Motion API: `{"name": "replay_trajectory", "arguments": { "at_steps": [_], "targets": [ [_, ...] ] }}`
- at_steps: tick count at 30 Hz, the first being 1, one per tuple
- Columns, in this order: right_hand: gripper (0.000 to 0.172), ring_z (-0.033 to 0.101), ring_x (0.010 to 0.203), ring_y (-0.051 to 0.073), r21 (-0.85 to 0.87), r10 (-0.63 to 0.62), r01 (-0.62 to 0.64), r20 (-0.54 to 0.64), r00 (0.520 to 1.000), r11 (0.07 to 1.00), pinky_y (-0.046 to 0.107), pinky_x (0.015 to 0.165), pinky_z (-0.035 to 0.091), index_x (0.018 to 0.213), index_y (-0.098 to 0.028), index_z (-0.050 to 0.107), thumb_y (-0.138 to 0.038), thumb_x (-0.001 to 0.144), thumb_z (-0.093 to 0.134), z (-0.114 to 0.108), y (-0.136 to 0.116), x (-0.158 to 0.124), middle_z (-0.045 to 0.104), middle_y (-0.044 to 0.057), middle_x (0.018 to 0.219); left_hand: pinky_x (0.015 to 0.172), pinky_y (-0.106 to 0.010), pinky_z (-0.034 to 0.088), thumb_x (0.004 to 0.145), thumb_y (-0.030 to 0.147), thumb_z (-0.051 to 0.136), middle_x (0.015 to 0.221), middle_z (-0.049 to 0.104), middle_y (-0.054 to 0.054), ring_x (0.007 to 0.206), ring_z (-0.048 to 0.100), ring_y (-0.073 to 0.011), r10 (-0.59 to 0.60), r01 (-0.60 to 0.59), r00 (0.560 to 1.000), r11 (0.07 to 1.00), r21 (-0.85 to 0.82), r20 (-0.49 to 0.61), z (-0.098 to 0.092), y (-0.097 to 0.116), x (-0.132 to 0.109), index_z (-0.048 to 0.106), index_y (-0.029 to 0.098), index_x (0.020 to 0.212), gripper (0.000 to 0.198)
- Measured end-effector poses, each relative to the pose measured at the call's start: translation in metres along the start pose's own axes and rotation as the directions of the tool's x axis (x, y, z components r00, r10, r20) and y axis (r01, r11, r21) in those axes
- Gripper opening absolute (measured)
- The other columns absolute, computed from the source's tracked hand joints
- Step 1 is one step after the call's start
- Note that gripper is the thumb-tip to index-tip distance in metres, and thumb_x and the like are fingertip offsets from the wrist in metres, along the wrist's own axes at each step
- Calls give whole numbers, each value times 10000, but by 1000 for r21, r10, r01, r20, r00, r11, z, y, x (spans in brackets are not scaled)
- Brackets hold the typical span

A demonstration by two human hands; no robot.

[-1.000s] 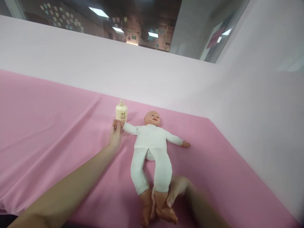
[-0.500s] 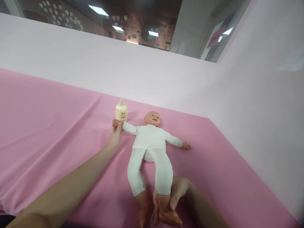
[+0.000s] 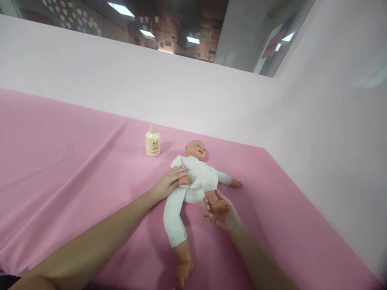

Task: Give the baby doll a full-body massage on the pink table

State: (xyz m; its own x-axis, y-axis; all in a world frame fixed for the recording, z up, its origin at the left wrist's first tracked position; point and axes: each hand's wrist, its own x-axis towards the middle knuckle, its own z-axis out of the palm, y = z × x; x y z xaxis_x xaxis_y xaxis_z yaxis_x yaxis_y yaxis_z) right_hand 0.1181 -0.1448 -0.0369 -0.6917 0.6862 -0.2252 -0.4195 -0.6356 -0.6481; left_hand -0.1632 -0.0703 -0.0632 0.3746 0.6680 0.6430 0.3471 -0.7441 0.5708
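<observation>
A baby doll [image 3: 196, 173] in a white cloth suit lies on its back on the pink cover. My left hand [image 3: 169, 182] holds one of the doll's arms, folded in across its chest, with my fingers over the sleeve and the little hand showing below them. On the other side, my right hand [image 3: 224, 215] is wrapped round a bare foot from underneath. That leg is bent, its knee raised toward the belly. The other leg lies stretched out toward me, and the far arm rests out to the side.
A cream-coloured bottle [image 3: 153, 143] stands upright left of the doll's head. The pink cover [image 3: 75, 161] has folds on the left. White walls [image 3: 121, 76] border it at the back and right, with a window [image 3: 181, 24] above.
My left hand has brought the doll's arm from out at the side in to its chest. With my right hand, the held leg has gone from straight to bent up.
</observation>
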Motion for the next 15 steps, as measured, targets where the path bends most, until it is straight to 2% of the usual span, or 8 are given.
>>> {"name": "replay_trajectory", "arguments": {
  "at_steps": [2, 5, 7, 9, 11, 13, 15],
  "targets": [
    [490, 592, 597, 115, -12, 4, -4, -30, 1000, 1000, 333, 790, 515, 952, -159, 631, -648, 949, 604, 1, 0, 2, 716, -3, 804, 1268, -523, 344, 1039, 283, 469, 1461, 649, -81, 1468, 500, -238, 6, -6, 1000, 1000, 21, 18, 0, -1, 1, 705, 246, 1316, 367],
    [501, 642, 646, 132, -37, 11, -10, 3, 1000, 999, 350, 828, 533, 958, -151, 647, -650, 911, 653, 0, 3, 1, 732, 12, 836, 1269, -534, 338, 1023, 283, 495, 1452, 657, -76, 1470, 497, -251, -18, 18, 1000, 1000, -15, 16, -3, 1, 1, 714, 251, 1303, 357],
    [531, 677, 691, 159, -84, 22, -17, 57, 998, 996, 371, 845, 545, 953, -142, 656, -667, 876, 676, -1, 6, -2, 742, 39, 852, 1260, -521, 354, 997, 304, 548, 1453, 655, -81, 1456, 511, -267, -69, 67, 997, 995, -80, -21, -6, 4, 1, 713, 245, 1302, 352],
    [579, 710, 751, 204, -161, 43, -21, 131, 990, 987, 393, 844, 552, 950, -125, 669, -691, 831, 692, -1, 10, -6, 750, 84, 853, 1237, -494, 392, 966, 318, 601, 1443, 659, -89, 1416, 550, -276, -175, 155, 979, 973, -170, -105, -9, 5, 1, 694, 237, 1325, 379],
    [619, 727, 778, 236, -243, 111, -57, 217, 970, 968, 391, 827, 554, 930, -100, 686, -695, 767, 726, -1, 14, -11, 754, 129, 839, 1205, -468, 431, 943, 328, 641, 1394, 683, -97, 1348, 604, -272, -312, 238, 920, 926, -294, -236, -12, 3, 3, 669, 225, 1340, 411],
    [606, 725, 753, 243, -321, 226, -124, 305, 925, 939, 374, 798, 557, 879, -91, 699, -663, 694, 777, 1, 16, -13, 757, 149, 819, 1183, -439, 453, 933, 338, 668, 1349, 697, -96, 1302, 630, -255, -438, 255, 815, 859, -444, -379, -15, -2, 6, 656, 222, 1320, 405],
    [554, 725, 744, 247, -406, 352, -191, 370, 860, 894, 362, 772, 565, 849, -104, 704, -604, 647, 831, 5, 15, -13, 765, 145, 825, 1173, -405, 461, 938, 343, 680, 1346, 688, -87, 1303, 626, -233, -544, 210, 691, 781, -589, -475, -20, -12, 9, 658, 235, 1268, 348]
  ]
}}
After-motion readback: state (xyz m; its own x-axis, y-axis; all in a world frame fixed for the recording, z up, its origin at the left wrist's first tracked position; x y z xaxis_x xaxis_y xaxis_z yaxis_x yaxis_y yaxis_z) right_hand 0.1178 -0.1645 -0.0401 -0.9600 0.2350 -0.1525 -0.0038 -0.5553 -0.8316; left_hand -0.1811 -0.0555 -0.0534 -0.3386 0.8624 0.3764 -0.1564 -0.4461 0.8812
